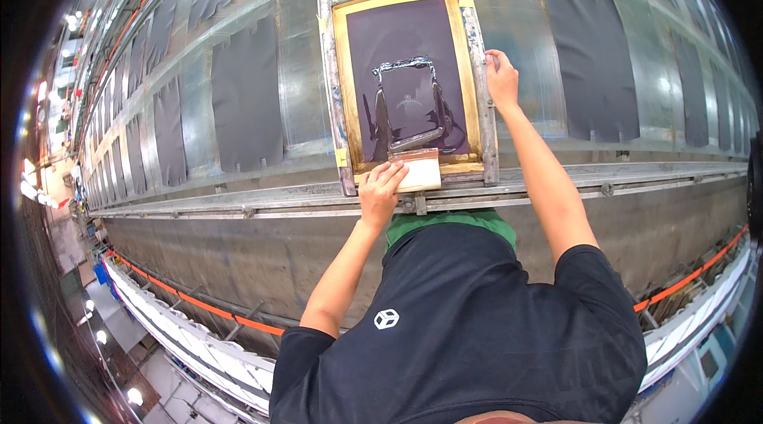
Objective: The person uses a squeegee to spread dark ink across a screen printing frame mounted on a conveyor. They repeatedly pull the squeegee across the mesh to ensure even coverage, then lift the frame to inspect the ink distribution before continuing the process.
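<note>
In front of me a screen printing frame [486,138] lies on the long table, its inner border taped yellow round a dark mesh [401,30]. Glossy black ink [442,110] is smeared over the mesh in streaks. My left hand [381,189] is closed on a squeegee [420,173] with a pale wooden handle, which rests at the frame's near end. My right hand [502,78] grips the frame's right side rail with bent fingers, its thumb side against the edge.
Dark fabric pieces [248,98] lie flat on the table to the left, and more dark pieces [592,62] to the right. A metal rail [302,200] runs along the table's near edge. An orange strip [199,303] passes lower down at the left.
</note>
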A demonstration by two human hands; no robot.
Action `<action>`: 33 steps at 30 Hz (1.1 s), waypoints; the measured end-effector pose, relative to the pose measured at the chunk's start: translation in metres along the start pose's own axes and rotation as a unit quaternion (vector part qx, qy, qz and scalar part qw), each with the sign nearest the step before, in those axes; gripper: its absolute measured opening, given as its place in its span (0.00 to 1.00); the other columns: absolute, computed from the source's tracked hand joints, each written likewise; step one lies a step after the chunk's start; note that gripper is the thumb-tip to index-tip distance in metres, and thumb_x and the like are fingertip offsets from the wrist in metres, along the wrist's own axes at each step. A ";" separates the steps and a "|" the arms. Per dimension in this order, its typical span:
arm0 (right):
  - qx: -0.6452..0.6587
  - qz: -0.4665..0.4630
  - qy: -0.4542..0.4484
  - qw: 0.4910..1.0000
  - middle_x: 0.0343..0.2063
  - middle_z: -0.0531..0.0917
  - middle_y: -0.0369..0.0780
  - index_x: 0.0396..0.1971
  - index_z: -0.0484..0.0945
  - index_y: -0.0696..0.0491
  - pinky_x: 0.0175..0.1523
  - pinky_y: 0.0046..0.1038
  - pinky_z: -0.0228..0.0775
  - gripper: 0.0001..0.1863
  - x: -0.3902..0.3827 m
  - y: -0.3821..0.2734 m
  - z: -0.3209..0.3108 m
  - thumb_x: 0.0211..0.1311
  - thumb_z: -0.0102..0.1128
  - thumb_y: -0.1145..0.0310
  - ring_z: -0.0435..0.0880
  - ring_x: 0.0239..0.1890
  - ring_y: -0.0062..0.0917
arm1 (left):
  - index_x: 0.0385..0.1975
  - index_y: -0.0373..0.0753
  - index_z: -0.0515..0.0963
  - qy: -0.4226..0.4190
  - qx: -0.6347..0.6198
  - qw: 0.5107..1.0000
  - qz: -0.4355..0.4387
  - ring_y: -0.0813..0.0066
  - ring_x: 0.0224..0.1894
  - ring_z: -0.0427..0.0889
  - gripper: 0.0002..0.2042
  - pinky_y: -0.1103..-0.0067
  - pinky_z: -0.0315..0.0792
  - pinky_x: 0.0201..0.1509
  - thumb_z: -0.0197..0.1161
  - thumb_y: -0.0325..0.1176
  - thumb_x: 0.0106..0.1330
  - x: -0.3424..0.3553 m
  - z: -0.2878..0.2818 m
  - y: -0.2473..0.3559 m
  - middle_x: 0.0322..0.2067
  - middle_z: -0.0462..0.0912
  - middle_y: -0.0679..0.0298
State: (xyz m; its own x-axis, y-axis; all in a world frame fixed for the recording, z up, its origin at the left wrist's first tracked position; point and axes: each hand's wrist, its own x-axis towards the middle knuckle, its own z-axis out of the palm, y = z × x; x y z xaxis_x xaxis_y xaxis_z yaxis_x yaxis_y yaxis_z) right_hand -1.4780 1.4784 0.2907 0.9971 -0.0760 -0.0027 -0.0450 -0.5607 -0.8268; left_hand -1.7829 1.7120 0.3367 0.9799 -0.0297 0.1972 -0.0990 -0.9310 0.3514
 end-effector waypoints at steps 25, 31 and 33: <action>-0.165 -0.319 -0.211 0.909 0.47 0.84 0.36 0.48 0.83 0.50 0.54 0.37 0.72 0.22 -0.118 -0.077 0.000 0.49 0.69 0.72 0.79 0.50 0.33 | 0.41 0.48 0.88 0.002 -0.058 0.997 -0.041 0.69 0.46 0.86 0.20 0.71 0.80 0.49 0.65 0.19 0.48 0.122 -0.002 -0.043 0.42 0.90 0.69; -0.179 -0.344 -0.170 0.906 0.45 0.86 0.38 0.47 0.83 0.52 0.56 0.37 0.74 0.18 -0.029 -0.093 0.033 0.53 0.66 0.72 0.80 0.49 0.35 | 0.40 0.49 0.89 0.023 -0.048 0.998 -0.035 0.63 0.42 0.85 0.15 0.69 0.79 0.49 0.67 0.25 0.54 0.220 0.000 -0.076 0.39 0.90 0.67; -0.186 -0.324 -0.182 0.910 0.45 0.86 0.38 0.46 0.83 0.52 0.55 0.37 0.74 0.18 -0.038 -0.086 0.032 0.53 0.66 0.72 0.80 0.48 0.35 | 0.40 0.49 0.89 -0.006 -0.024 0.999 -0.029 0.64 0.42 0.85 0.14 0.69 0.79 0.49 0.67 0.26 0.54 0.207 0.003 -0.070 0.38 0.90 0.68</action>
State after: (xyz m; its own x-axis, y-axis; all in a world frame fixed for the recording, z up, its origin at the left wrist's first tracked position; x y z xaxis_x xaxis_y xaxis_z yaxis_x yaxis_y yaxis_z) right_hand -1.5096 1.5558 0.3438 0.7736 0.6087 0.1759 0.6084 -0.6361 -0.4745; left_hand -1.5725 1.7703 0.3505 0.9861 0.0192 0.1651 -0.0501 -0.9126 0.4057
